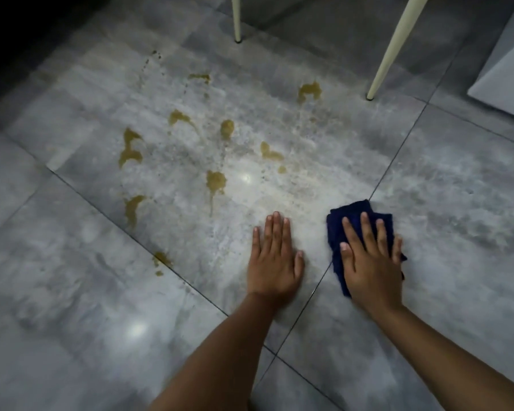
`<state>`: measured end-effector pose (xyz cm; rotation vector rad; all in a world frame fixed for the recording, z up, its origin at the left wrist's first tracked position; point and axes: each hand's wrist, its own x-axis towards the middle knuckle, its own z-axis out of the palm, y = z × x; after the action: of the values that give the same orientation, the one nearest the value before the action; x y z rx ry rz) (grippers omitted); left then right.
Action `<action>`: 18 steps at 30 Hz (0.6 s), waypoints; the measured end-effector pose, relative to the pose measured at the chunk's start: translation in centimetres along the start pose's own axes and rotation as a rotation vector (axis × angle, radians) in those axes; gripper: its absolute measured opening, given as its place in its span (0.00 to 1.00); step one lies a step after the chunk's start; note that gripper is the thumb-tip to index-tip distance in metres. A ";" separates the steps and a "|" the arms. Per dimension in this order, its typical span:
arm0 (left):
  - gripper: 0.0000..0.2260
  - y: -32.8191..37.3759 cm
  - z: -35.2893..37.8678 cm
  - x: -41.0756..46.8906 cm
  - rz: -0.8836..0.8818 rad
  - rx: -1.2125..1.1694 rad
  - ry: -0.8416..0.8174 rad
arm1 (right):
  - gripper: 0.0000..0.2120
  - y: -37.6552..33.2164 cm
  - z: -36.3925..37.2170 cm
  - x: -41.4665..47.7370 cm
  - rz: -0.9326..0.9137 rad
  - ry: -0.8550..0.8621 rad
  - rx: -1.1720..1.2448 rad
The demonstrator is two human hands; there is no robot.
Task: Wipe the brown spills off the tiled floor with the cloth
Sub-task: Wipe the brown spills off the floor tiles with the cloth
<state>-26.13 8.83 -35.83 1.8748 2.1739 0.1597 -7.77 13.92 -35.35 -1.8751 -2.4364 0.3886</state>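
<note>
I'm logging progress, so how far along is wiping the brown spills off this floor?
Done: nothing clearly; no wiped patch is evident. In hand: the right hand presses the blue cloth flat on the tiled floor, short of the brown spills, while the left hand rests flat beside it. Left: those spills, roughly ten patches, lie unwiped ahead.

Home interior: grey tiled floor (428,203), cream furniture legs (393,48).
</note>
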 end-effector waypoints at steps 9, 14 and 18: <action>0.30 -0.3 0.1 0.0 0.018 -0.015 0.022 | 0.26 1.4 -0.4 2.7 0.246 0.090 0.060; 0.30 -0.3 -0.1 -0.2 0.016 0.007 0.003 | 0.24 -2.9 0.9 -2.3 0.072 0.048 0.015; 0.31 -0.5 -0.3 -0.2 0.042 -0.019 -0.024 | 0.26 -1.8 -0.2 1.9 0.044 -0.003 0.004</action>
<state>-26.70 8.60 -35.64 1.9031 2.1107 0.1639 -9.94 15.36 -35.02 -1.9302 -2.3982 0.3984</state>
